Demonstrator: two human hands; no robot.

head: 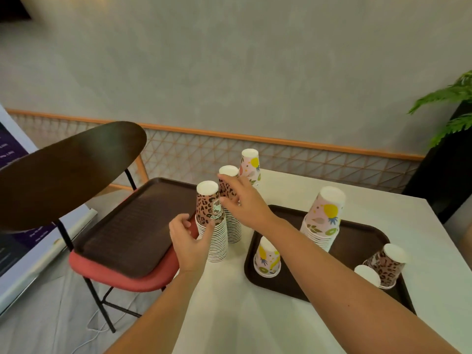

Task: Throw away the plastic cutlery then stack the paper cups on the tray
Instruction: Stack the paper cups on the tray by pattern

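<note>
Left hand [189,241] wraps the near leopard stack [208,200] low; right hand [246,203] clasps the far stack [233,229] up top; light, crushable paper, likely wobbly, best held gently near the base.

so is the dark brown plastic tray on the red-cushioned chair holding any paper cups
No, that tray is bare; the leopard-print paper cup stacks stand beside it on the white table.
</note>
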